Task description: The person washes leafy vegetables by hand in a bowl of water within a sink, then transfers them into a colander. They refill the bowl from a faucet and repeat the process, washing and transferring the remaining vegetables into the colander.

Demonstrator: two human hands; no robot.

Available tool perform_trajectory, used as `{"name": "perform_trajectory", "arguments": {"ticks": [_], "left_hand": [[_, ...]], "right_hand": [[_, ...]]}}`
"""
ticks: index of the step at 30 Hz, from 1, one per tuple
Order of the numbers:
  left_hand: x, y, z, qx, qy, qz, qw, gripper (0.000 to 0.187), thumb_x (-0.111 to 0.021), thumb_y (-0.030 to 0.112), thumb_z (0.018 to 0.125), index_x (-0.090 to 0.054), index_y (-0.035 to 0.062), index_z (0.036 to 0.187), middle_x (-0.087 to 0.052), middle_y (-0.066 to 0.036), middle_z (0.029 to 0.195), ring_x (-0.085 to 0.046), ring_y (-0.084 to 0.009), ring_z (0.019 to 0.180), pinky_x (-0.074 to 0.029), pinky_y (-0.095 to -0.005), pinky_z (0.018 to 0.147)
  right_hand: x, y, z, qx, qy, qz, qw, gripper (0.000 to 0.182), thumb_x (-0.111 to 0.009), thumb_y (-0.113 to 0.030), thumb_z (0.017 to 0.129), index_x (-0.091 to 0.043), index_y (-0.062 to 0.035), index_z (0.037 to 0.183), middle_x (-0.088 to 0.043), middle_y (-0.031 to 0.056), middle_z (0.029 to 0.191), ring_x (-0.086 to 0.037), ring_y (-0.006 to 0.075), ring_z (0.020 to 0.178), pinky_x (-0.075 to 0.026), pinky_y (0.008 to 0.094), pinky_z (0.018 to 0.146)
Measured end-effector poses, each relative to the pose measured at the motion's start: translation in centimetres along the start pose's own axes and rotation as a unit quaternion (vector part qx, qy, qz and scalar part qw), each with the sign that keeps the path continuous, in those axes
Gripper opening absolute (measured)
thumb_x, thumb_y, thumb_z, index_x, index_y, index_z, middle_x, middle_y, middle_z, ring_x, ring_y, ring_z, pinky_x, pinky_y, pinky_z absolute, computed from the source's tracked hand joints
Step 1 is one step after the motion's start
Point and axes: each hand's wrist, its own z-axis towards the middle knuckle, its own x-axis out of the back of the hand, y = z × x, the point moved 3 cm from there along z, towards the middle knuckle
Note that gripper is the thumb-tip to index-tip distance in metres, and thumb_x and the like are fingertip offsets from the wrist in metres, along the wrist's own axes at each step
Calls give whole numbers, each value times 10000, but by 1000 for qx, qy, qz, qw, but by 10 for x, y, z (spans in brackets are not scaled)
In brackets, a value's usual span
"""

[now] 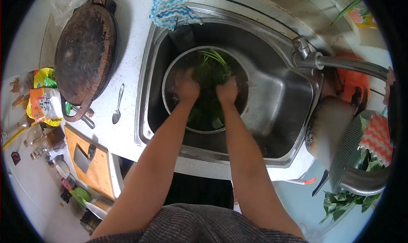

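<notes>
A round metal basin [165, 94] stands in the steel sink, and a mass of leafy greens [210, 73] lies in it, apparently in water. Pale green stems stick up at the far side of the bunch. My left hand [187, 86] is inside the basin, at the left edge of the greens; its fingers are smeared by motion. On the other side, my right hand [226, 89] is closed against the greens, its fingertips hidden among the leaves. Both forearms reach over the sink's front edge.
The sink [276, 94] has a faucet [340, 62] at its right back corner. A blue-striped cloth [172, 9] hangs over its rear rim. Left are a dark round pan [83, 52], a spoon [118, 105] and a cleaver [82, 158] on a cutting board [102, 168].
</notes>
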Motion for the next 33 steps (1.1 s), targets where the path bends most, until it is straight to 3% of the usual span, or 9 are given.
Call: {"name": "perform_trajectory", "arguments": {"ticks": [4,9,11,14,20,23,26,29,33], "left_hand": [[14,-2,5,52,-72,-194,977,559,-627,298,718,-499,26,1190,-522,-222,1195,-481,-381,1123,-394,-469,932],[-22,-8,22,-10,103,-56,993,514,-652,275,703,-550,4,1128,-574,-250,1083,-557,-362,1020,-452,-422,860],[13,-3,18,27,-153,-148,977,504,-677,247,701,-551,8,1126,-583,-266,1042,-574,-361,990,-468,-421,834],[42,23,-14,41,177,-289,940,477,-724,181,667,-570,9,1085,-609,-223,1000,-587,-344,970,-469,-409,822],[47,13,-22,56,-153,-452,877,714,-760,189,676,-401,4,1264,-533,-162,1181,-545,-265,1040,-388,-350,940],[60,9,-38,88,-78,-459,881,735,-750,140,645,-376,-33,1254,-611,-131,989,-585,-260,937,-444,-359,838],[60,-2,-28,-8,-150,-440,886,819,-764,153,659,-300,1,1315,-505,-191,1206,-510,-286,1096,-358,-372,968],[68,22,-44,-65,210,-124,968,768,-758,136,612,-375,1,1264,-488,-194,1175,-484,-309,1081,-334,-414,970],[89,76,-86,-107,292,-90,946,641,-739,123,602,-466,16,1172,-480,-197,1148,-454,-372,1086,-320,-442,963]], "right_hand": [[-29,33,40,70,-283,36,956,733,-668,-264,661,-383,38,1265,-527,292,1135,-529,372,1074,-433,433,880],[-38,10,10,158,-10,-67,985,632,-709,-264,604,-544,18,1145,-573,221,1103,-541,356,1039,-404,444,911],[-29,30,30,93,-174,59,979,603,-682,-283,656,-528,18,1155,-574,221,1111,-546,357,1035,-403,417,918],[25,-25,-5,21,-128,77,989,570,-672,-219,701,-489,5,1193,-559,207,1150,-538,357,1047,-404,377,913],[27,8,-11,-34,-149,361,920,542,-677,-111,741,-461,-32,1232,-543,164,1170,-525,274,1074,-387,378,910],[74,-16,-37,-4,-284,422,861,677,-707,-114,725,-388,-52,1318,-492,149,1247,-464,264,1155,-356,392,944],[77,-15,-25,38,-289,385,876,757,-719,-109,710,-329,-58,1357,-473,157,1267,-448,261,1169,-351,393,951],[55,-10,-13,-11,-254,446,858,760,-705,-80,698,-316,-47,1349,-490,164,1244,-470,257,1131,-360,397,944],[55,-20,-10,-73,-311,606,728,691,-672,-33,672,-358,-14,1287,-551,158,1158,-523,249,1044,-379,383,924]]}}
